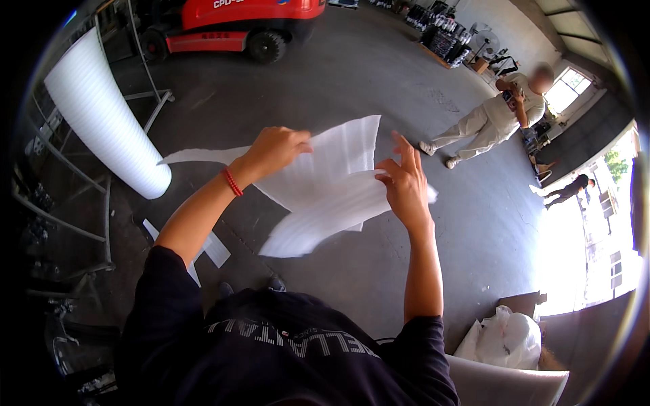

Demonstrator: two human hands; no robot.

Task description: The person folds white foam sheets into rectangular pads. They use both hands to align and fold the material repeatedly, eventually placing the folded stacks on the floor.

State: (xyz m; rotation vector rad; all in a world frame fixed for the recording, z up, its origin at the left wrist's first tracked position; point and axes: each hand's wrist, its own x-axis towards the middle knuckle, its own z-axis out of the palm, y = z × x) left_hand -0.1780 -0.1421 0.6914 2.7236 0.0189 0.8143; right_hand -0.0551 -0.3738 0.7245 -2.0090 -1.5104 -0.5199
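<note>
Thin white foam sheeting [325,193] hangs in front of me above the floor, in overlapping, partly blurred flaps. A narrow torn strip [203,155] of it trails off to the left. My left hand [274,152], with a red bead bracelet [232,183] at its wrist, is closed on the upper part of the sheeting. My right hand [406,186] is at the right edge of the lower flap. Its thumb and a bent finger pinch there, while another finger points up, slightly blurred.
A tall white foam roll [108,115] leans by a metal rack [105,223] at left. White strips [215,250] lie near my feet. A red forklift [237,30] stands at the back. A person [501,111] stands at right. White bags [504,338] sit at lower right.
</note>
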